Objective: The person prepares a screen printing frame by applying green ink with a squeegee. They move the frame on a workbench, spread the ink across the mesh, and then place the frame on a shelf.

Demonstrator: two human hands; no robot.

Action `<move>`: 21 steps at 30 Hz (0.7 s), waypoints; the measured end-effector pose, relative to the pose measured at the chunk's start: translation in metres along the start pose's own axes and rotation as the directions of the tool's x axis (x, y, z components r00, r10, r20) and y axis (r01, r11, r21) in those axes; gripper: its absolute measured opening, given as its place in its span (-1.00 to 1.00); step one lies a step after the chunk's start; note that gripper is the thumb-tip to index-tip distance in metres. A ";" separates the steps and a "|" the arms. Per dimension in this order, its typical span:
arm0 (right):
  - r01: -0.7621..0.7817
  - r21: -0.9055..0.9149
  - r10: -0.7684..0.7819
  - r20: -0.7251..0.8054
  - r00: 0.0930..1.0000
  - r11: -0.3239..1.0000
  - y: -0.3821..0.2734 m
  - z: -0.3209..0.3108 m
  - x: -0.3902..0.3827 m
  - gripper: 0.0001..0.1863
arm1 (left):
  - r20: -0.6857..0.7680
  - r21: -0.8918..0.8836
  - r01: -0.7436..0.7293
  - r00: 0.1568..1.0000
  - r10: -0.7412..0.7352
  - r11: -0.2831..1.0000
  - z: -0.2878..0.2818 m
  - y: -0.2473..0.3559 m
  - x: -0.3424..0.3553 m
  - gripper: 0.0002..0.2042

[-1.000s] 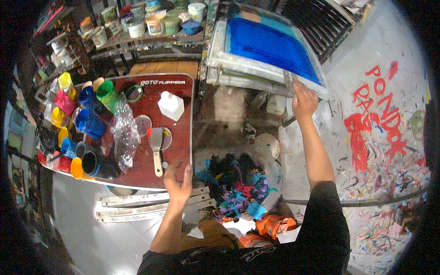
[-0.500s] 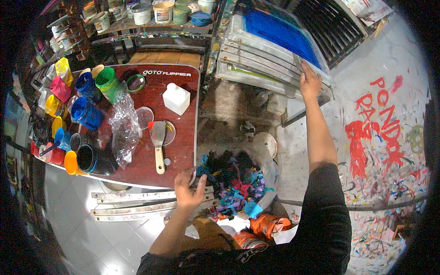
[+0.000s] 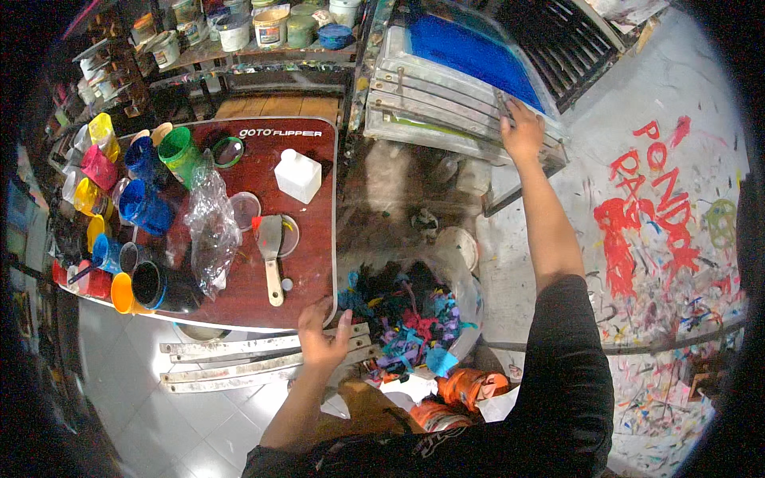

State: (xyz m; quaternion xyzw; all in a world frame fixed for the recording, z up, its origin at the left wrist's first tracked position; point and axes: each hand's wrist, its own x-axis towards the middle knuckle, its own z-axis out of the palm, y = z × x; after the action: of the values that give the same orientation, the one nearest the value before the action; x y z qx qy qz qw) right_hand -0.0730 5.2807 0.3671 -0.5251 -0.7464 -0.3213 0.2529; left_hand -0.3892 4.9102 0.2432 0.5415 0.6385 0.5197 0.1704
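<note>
Right hand (image 3: pixel 523 131) at the pale frames (image 3: pixel 438 111), left hand (image 3: pixel 324 341) by the worktop (image 3: pixel 311 263).
The blue-filled screen (image 3: pixel 474 60) lay at 1 o'clock, beyond the pale frames' near bars; the right hand, toward 2 o'clock, reached to their right-hand end, but whether its fingers pinched anything could not be told. At 7 o'clock the left hand's thumb and fingers were spread near the worktop's corner, contact unclear. The worktop bore a scraper (image 3: pixel 272 267) at 9 o'clock and a white bottle (image 3: pixel 299 179) at 10; coloured scraps (image 3: pixel 422 315) lay between 5 and 6.
</note>
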 end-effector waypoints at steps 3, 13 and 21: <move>0.041 -0.045 -0.044 -0.070 0.997 0.998 -0.014 -0.008 0.008 -0.63 | -0.024 0.033 -0.003 1.000 0.003 0.999 -0.011 0.001 0.000 -0.73; 0.131 -0.314 -0.071 0.196 0.978 0.940 -0.013 -0.030 0.027 -0.63 | -0.075 0.083 0.051 0.996 -0.045 0.995 -0.039 -0.024 -0.014 -0.76; 0.108 -0.332 -0.013 0.276 0.961 0.937 -0.012 -0.031 0.033 -0.63 | -0.094 0.104 -0.012 0.995 0.022 0.994 -0.028 -0.063 -0.035 -0.66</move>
State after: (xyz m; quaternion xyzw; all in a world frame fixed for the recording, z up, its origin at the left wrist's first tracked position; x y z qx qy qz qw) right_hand -0.0938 5.2755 0.4084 -0.5766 -0.7219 -0.3800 0.0433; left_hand -0.4308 4.8745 0.1894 0.5298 0.6673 0.5124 0.1071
